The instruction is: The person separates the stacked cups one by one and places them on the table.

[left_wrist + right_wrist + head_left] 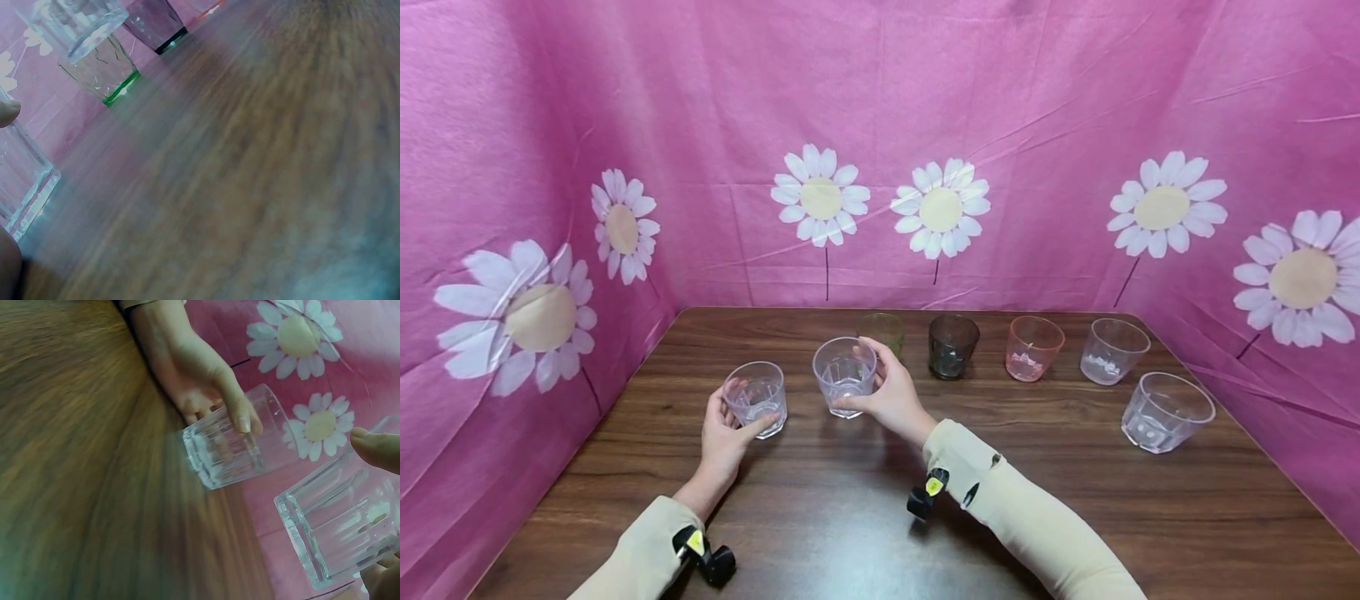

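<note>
My left hand (724, 439) grips a clear faceted glass (756, 400) from its left side, thumb across the front. In the left wrist view that glass (25, 169) has its base at the wood. A second clear glass (846, 377) is in my right hand (891, 398), thumb in front and fingers behind near the rim. The left wrist view has this second glass (78, 25) raised off the table, its base tilted. Just behind it stands a green-tinted glass (883, 332), partly hidden by my right hand and the glass it holds.
On the wooden table (820, 517), a dark grey glass (953, 346), a pink glass (1034, 348) and a clear glass (1114, 351) line up toward the right back. Another clear glass (1167, 412) stands nearer at the right. Pink cloth (1037, 75) with daisies encloses the table's back and sides.
</note>
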A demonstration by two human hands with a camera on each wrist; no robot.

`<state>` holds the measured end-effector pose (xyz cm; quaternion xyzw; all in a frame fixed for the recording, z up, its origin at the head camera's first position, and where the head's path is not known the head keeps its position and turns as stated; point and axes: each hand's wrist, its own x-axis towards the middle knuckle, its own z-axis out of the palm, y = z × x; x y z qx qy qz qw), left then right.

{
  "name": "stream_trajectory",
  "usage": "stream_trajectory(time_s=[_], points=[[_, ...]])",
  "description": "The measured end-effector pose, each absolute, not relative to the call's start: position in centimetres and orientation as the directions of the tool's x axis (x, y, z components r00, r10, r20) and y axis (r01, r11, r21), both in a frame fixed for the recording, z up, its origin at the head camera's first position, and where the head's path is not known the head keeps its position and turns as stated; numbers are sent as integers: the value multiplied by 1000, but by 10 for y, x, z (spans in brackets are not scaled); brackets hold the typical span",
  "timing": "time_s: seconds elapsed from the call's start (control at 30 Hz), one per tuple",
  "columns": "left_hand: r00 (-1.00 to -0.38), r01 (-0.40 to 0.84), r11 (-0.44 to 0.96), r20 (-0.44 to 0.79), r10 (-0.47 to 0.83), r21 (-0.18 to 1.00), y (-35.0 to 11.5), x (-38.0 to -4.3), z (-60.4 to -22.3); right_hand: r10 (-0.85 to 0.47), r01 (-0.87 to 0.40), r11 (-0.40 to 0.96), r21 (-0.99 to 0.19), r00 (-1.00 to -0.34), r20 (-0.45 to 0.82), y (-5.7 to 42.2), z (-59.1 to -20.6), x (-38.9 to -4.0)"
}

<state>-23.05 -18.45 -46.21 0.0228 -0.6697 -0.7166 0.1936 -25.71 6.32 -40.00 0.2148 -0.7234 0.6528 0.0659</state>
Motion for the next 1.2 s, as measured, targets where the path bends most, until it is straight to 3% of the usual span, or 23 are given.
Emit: stream_trajectory(time_s=[0.4,1.2], points=[[-923,247,-35,224,-312,968,-184,-231,-463,-189,-384,-7,-923,-906,379,91,-414,-248],[-927,230,-14,215,-307,973,-185,-231,-462,-5,-307,129,-943,-951,309,173,-427,-234]])
